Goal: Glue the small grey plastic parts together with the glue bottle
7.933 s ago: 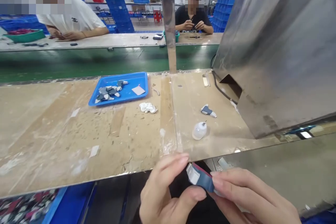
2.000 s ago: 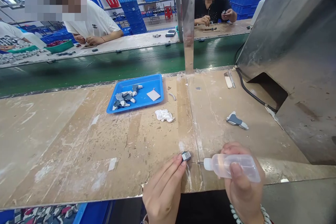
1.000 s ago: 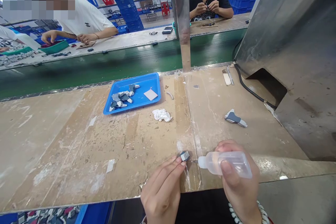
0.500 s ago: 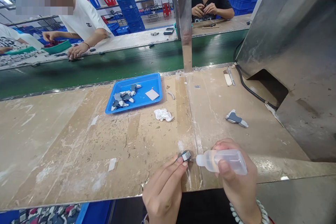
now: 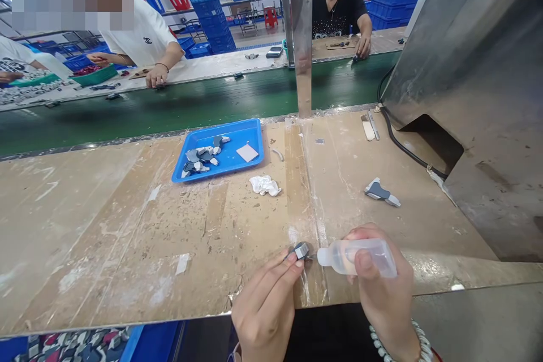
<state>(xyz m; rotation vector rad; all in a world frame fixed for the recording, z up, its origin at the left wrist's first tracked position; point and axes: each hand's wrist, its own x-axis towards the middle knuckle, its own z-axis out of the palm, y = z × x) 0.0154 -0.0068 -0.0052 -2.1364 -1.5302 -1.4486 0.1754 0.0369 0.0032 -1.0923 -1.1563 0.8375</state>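
Near the bench's front edge, my left hand (image 5: 268,305) pinches a small grey and dark-blue plastic part (image 5: 301,250) between thumb and fingers. My right hand (image 5: 384,280) is wrapped round a clear squeeze bottle (image 5: 360,257) lying nearly level, its white cap turned left. The bottle's thin tip reaches the right side of the held part; whether it touches cannot be made out. A bigger grey and blue part (image 5: 382,192) lies alone on the bench to the right. Similar pieces (image 5: 201,155) sit in the blue tray (image 5: 250,167) further back.
A crumpled white tissue (image 5: 265,185) lies before the tray. Behind the bench runs a green conveyor (image 5: 203,96), with a metal post (image 5: 303,39) at its near edge. A metal housing (image 5: 487,96) and black cable (image 5: 396,136) bound the right. Co-workers sit opposite. Below left, a bin holds parts (image 5: 80,345).
My hands, the bottle and the held part stay almost in place. Across the conveyor, one co-worker's hand has moved right, and another's has come down to a part at the belt's edge.
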